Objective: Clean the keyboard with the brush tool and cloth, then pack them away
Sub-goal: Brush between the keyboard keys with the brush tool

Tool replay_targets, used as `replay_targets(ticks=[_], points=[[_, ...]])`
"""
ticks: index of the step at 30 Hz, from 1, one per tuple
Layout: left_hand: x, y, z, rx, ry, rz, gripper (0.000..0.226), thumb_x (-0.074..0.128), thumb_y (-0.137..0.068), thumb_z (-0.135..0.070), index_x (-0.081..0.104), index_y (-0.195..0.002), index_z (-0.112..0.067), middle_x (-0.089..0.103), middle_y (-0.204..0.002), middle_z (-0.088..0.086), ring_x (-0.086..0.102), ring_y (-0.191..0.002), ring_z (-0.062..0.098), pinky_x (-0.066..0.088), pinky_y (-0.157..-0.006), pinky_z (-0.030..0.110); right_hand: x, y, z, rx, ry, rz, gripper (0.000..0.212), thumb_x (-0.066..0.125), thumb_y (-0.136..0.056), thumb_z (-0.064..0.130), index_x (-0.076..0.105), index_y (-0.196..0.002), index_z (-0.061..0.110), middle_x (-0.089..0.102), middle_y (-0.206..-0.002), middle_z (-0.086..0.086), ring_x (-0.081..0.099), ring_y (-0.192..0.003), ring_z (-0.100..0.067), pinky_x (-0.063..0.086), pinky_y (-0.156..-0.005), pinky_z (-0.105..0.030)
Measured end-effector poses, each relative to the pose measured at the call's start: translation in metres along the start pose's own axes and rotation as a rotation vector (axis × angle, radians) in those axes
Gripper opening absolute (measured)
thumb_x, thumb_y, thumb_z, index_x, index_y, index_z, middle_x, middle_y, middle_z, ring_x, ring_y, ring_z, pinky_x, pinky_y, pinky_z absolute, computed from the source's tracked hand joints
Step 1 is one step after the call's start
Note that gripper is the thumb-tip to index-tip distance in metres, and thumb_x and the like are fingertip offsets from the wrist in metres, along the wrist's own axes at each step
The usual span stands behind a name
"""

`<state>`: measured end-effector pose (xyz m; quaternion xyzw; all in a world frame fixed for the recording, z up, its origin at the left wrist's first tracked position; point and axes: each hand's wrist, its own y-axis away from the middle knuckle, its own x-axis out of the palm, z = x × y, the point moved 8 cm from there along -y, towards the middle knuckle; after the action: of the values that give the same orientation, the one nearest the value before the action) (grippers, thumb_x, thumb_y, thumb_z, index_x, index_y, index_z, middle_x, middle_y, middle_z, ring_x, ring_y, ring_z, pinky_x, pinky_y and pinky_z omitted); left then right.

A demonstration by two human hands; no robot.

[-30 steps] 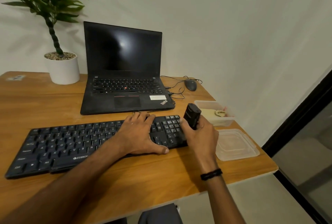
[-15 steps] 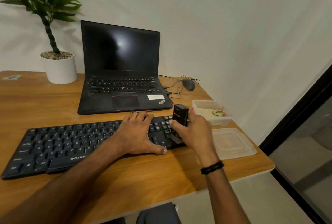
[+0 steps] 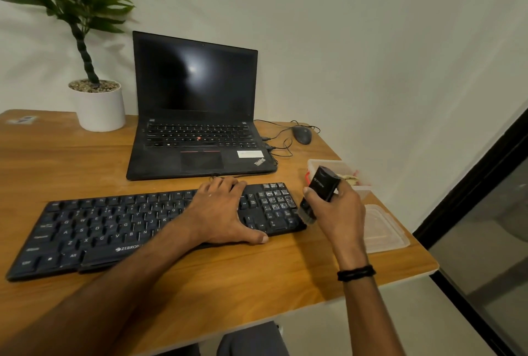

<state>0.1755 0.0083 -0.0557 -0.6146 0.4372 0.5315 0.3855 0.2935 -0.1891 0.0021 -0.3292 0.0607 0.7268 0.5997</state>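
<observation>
A black keyboard lies across the wooden desk in front of me. My left hand rests flat on its right half, fingers spread over the keys and thumb at the front edge. My right hand grips a black brush tool, tilted, with its lower end at the right edge of the keyboard beside the number pad. Behind that hand stands a clear plastic box holding a pale cloth, partly hidden by the tool.
An open black laptop stands behind the keyboard. A white potted plant is at the back left, a wired mouse at the back right. A clear lid lies near the desk's right edge.
My right hand swept the brush tool left onto the number pad, then back right to the keyboard's edge. My left hand stayed on the keyboard.
</observation>
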Motion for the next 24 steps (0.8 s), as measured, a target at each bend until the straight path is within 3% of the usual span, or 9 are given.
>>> replay_targets(ticks=[3, 6, 10, 13, 17, 20, 24], points=[[0.001, 0.0, -0.001, 0.002, -0.001, 0.008, 0.138, 0.042, -0.055, -0.105, 0.014, -0.162, -0.02, 0.024, -0.162, 0.0, 0.025, -0.145, 0.023, 0.018, -0.123, 0.044, 0.012, 0.011, 0.006, -0.08, 0.037, 0.004, 0.042, 0.072, -0.087, 0.035, 0.058, -0.125, 0.023, 0.071, -0.108, 0.005, 0.066, -0.097, -0.01, 0.049, -0.07, -0.016], [0.001, 0.0, -0.003, 0.013, 0.002, -0.006, 0.138, 0.04, -0.054, -0.104, 0.015, -0.161, -0.021, 0.026, -0.161, 0.0, 0.026, -0.144, 0.021, 0.018, -0.123, 0.043, 0.028, 0.018, 0.015, -0.14, 0.0, 0.152, 0.037, 0.074, -0.086, 0.036, 0.061, -0.12, 0.03, 0.064, -0.096, 0.022, 0.062, -0.087, 0.007, 0.049, -0.066, -0.007], [-0.001, -0.001, 0.0, 0.003, 0.01, -0.025, 0.135, 0.045, -0.058, -0.103, 0.016, -0.161, -0.021, 0.026, -0.16, -0.001, 0.026, -0.144, 0.021, 0.018, -0.123, 0.042, 0.018, 0.012, 0.012, -0.113, -0.023, 0.015, 0.032, 0.072, -0.087, 0.038, 0.064, -0.115, 0.028, 0.068, -0.094, 0.015, 0.061, -0.084, 0.002, 0.042, -0.064, -0.006], [0.001, 0.0, -0.001, 0.015, 0.002, -0.019, 0.137, 0.043, -0.056, -0.105, 0.016, -0.161, -0.021, 0.026, -0.16, -0.001, 0.026, -0.144, 0.021, 0.018, -0.123, 0.042, 0.03, 0.018, 0.015, -0.145, -0.082, 0.191, 0.032, 0.074, -0.086, 0.036, 0.063, -0.116, 0.031, 0.065, -0.091, 0.022, 0.062, -0.08, 0.014, 0.047, -0.059, -0.006], [0.0, -0.001, 0.002, -0.002, 0.011, -0.017, 0.145, 0.029, -0.045, -0.107, 0.016, -0.161, -0.021, 0.025, -0.161, -0.001, 0.025, -0.145, 0.021, 0.018, -0.124, 0.044, 0.015, 0.011, 0.014, -0.135, -0.019, 0.049, 0.032, 0.073, -0.087, 0.037, 0.065, -0.116, 0.027, 0.068, -0.093, 0.015, 0.064, -0.084, 0.004, 0.048, -0.064, -0.01], [0.001, -0.001, 0.001, 0.003, 0.015, -0.009, 0.144, 0.032, -0.048, -0.107, 0.014, -0.161, -0.021, 0.024, -0.161, 0.0, 0.025, -0.145, 0.022, 0.019, -0.124, 0.045, 0.015, 0.007, 0.012, -0.112, 0.061, 0.193, 0.033, 0.073, -0.087, 0.035, 0.064, -0.117, 0.026, 0.062, -0.089, 0.015, 0.056, -0.07, 0.008, 0.041, -0.05, -0.004], [0.003, -0.001, -0.001, 0.013, 0.013, -0.008, 0.145, 0.03, -0.046, -0.108, 0.014, -0.161, -0.021, 0.024, -0.162, -0.002, 0.026, -0.145, 0.022, 0.019, -0.124, 0.045, 0.008, 0.001, 0.011, -0.118, 0.146, 0.228, 0.037, 0.074, -0.086, 0.038, 0.065, -0.12, 0.026, 0.068, -0.099, 0.01, 0.056, -0.082, -0.002, 0.048, -0.064, -0.011]])
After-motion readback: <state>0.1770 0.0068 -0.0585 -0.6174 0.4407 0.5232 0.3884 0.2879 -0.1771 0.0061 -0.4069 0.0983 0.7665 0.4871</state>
